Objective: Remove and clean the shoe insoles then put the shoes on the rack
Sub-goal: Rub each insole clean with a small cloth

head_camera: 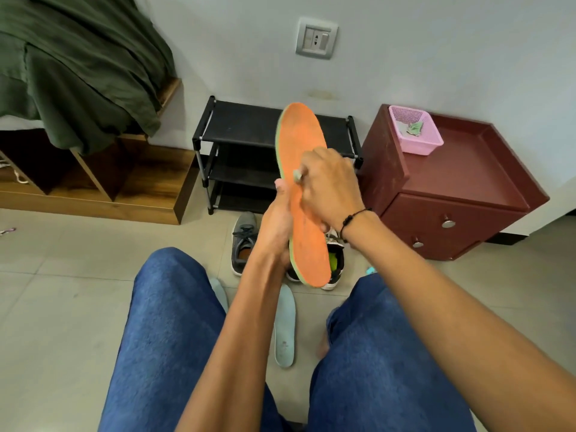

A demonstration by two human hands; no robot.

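My left hand [278, 219] grips an orange insole [300, 141] with a green edge, holding it upright in front of me. My right hand [329, 185] lies over the insole's middle and pinches a small grey-white wad [297, 175] against its face. On the floor behind stand a grey shoe [244, 241] and a second shoe [336, 266] with a yellow-green lining, partly hidden by the insole. A light blue insole [284, 325] lies flat between my knees, and another light blue insole [219, 293] peeks out by my left knee. The black shoe rack [240, 126] stands against the wall.
A maroon cabinet [461, 188] with two drawers stands right of the rack, a pink basket [414, 130] on top. At left is a wooden bed base [124, 188] with a green sheet [78, 63] hanging over it. My knees in blue jeans fill the foreground.
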